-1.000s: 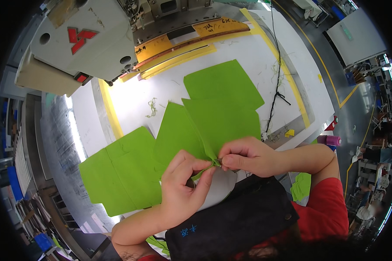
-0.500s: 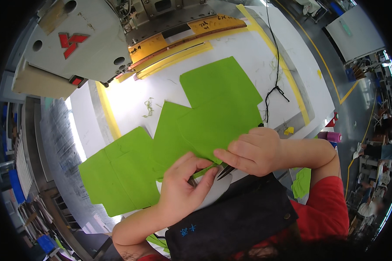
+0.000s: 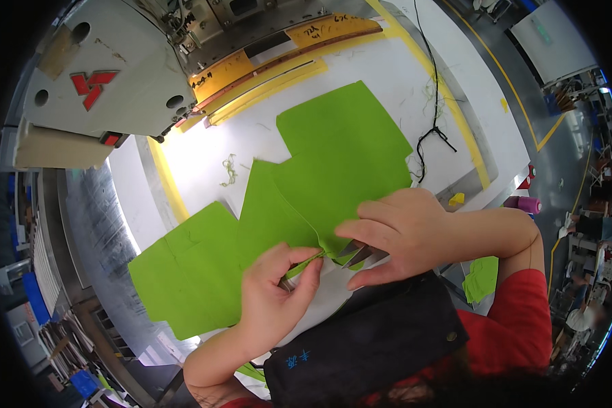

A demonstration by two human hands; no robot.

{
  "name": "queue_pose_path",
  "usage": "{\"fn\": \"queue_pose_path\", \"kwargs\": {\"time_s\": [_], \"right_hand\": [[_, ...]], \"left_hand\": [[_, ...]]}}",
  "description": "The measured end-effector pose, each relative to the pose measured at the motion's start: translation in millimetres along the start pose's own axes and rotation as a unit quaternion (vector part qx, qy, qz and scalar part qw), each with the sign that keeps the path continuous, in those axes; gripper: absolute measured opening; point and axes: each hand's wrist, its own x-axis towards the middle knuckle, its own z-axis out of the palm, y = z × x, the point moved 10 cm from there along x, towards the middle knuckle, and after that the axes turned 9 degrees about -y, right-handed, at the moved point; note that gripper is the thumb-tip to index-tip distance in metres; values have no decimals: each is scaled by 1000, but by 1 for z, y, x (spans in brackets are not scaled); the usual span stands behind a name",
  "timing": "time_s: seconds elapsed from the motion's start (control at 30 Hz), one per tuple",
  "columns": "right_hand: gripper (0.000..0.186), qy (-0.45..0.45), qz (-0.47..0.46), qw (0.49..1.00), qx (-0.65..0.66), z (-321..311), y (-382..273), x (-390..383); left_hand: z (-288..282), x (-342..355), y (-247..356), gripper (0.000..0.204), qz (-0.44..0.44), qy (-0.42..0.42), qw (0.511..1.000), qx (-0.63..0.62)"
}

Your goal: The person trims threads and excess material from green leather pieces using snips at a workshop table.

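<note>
A bright green fabric piece [image 3: 347, 143] lies spread over the white work surface, its near edge lifted a little. My left hand [image 3: 272, 289] pinches that near edge between thumb and fingertips. In my right hand [image 3: 415, 228] is a pair of dark thread snips [image 3: 359, 254], held with the blades apart and pointing left. The blade tips are at the lifted fabric edge, just right of my left fingertips. My right fingers partly hide the handles of the snips.
A grey sewing machine head [image 3: 109, 75] stands at the far left, beside an orange clamp plate [image 3: 231, 75]. Loose green threads [image 3: 228, 170] and a black cord [image 3: 436, 129] lie on the surface. A purple thread spool [image 3: 528, 205] is at the right edge.
The snips' blades have spread apart, and my right thumb has moved down away from the fingers. My left hand has shifted slightly left, still pinching the fabric edge.
</note>
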Motion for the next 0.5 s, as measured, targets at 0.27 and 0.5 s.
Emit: {"fn": "queue_pose_path", "kwargs": {"time_s": [0.27,0.5], "right_hand": [[31,-91,39,987,-123,1,-21,1],[22,-99,46,979,-171,8,-20,0]], "left_hand": [[-1,0,9,11,25,8,999,27],[0,-3,12,11,46,22,997,49]]}}
